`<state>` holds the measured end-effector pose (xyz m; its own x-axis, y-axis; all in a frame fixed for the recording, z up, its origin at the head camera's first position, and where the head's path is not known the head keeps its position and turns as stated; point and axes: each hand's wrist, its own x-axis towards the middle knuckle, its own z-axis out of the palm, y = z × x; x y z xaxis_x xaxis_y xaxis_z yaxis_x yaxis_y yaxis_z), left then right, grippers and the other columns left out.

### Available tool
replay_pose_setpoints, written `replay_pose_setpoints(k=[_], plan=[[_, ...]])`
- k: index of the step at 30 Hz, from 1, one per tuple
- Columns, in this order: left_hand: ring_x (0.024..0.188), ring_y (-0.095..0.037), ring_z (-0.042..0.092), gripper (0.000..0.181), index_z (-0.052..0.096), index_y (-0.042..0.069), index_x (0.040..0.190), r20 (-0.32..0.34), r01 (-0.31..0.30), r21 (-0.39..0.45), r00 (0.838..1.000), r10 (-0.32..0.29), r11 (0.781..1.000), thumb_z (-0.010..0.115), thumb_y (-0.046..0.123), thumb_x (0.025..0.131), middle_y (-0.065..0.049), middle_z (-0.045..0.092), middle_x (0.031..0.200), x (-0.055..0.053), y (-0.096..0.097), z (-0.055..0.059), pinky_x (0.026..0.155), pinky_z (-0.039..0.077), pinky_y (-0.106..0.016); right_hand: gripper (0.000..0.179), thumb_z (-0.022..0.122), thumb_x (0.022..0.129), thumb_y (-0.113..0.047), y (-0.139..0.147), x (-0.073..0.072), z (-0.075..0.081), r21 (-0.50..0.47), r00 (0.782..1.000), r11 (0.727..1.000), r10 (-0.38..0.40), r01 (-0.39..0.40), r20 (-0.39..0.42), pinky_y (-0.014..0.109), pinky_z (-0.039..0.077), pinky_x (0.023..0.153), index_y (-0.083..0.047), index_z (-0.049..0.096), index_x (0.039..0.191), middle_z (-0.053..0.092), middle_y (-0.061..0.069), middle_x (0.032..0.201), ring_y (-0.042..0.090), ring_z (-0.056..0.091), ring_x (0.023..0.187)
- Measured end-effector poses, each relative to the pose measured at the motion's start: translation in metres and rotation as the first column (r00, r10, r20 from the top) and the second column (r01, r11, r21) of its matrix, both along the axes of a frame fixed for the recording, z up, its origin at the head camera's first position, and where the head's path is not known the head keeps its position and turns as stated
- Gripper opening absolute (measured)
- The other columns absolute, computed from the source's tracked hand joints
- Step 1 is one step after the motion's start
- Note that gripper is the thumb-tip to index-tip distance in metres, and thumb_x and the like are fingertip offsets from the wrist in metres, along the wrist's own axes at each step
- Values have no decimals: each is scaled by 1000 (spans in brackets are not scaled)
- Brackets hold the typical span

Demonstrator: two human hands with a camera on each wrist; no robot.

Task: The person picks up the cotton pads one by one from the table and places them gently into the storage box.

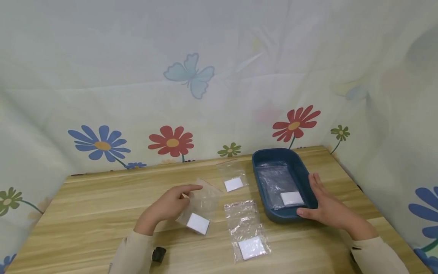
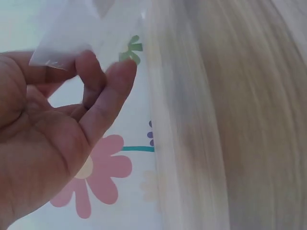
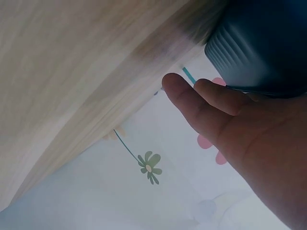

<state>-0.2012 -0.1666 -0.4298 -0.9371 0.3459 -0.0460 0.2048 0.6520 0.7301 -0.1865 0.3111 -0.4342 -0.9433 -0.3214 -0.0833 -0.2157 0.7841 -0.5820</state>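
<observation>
1. Head view: Over the pale brown wooden desk (image 1: 102, 213), well in from its left edge, a clear plastic zip bag with a white rectangular card inside (image 1: 202, 207) is being pinched in a narrow grip by the left hand (image 1: 167, 203). Near the desk's far right corner, a dark blue, round-cornered rectangular tray (image 1: 304, 171) is being touched along its right side by the right hand (image 1: 325, 207), whose fingers are being held wide, the thumb being rested on the rim. In the tray a second bag (image 1: 277, 184) is being contained. Between held bag and tray, a third bag (image 1: 234, 177) is lying toward the far edge, a fourth (image 1: 247, 230) toward the near edge.

2. Left wrist view: The clear bag's corner is being shown at the bent fingers.

3. Right wrist view: The tray's ribbed outer wall is being met by nearly straight fingers.
</observation>
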Motion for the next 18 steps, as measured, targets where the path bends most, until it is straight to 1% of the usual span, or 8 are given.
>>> replay_pose_setpoints(k=[2,4,7,9,11,13,16,18], plan=[[102,-26,61,45,70,13,129,-7,-11,28,1000,11,1000,49,-6,95,-8,67,116,0,-1,1,83,51,-43,122,77,86,-49,0,0,1,-6,1000,1000,6,-6,0,74,27,103,2,-7,159,-13,29,163,64,17,139],[105,-25,63,39,74,9,120,-18,-31,33,999,32,999,47,-5,97,-6,70,111,-1,-1,2,89,50,-45,122,77,87,-48,0,1,1,-8,1000,1000,6,-6,1,74,27,103,2,-8,159,-14,29,163,64,17,138],[99,-21,63,31,77,8,109,-17,-83,12,996,83,996,50,-2,99,-2,71,103,-1,0,4,87,51,-45,122,77,86,-47,0,1,1,-8,1000,1000,5,-5,-4,74,27,103,3,-8,158,-13,30,162,64,18,138],[94,-20,62,24,76,8,106,-28,-111,-4,993,111,994,54,1,99,-1,70,101,-1,1,5,84,51,-42,122,78,86,-48,0,1,1,-3,1000,1000,1,-1,1,74,27,103,3,-7,158,-13,30,162,64,18,138],[92,-19,61,19,74,7,108,-40,-133,-4,990,132,991,59,2,97,-3,69,103,-1,3,6,80,52,-40,123,78,86,-49,-1,1,2,-2,1000,1000,0,0,6,74,27,103,4,-7,158,-12,31,162,64,18,138],[91,-20,61,19,71,7,112,-48,-141,12,989,142,990,63,3,95,-6,68,107,-2,4,8,76,52,-38,123,77,86,-50,-2,2,3,-2,1000,1000,-6,6,15,73,27,103,3,-7,158,-12,30,162,64,18,138],[93,-22,64,28,67,7,119,-49,-149,38,987,151,988,66,1,93,-10,65,113,-1,6,11,73,54,-37,123,77,86,-49,-2,1,3,-4,1000,1000,-4,4,13,73,27,103,4,-6,158,-12,30,162,64,18,138],[93,-23,64,36,65,7,127,-44,-149,41,988,151,988,65,-1,92,-10,63,116,1,5,13,70,55,-36,122,77,86,-49,-2,1,2,-5,1000,1000,0,0,13,73,27,103,4,-6,158,-13,30,162,64,18,138]])
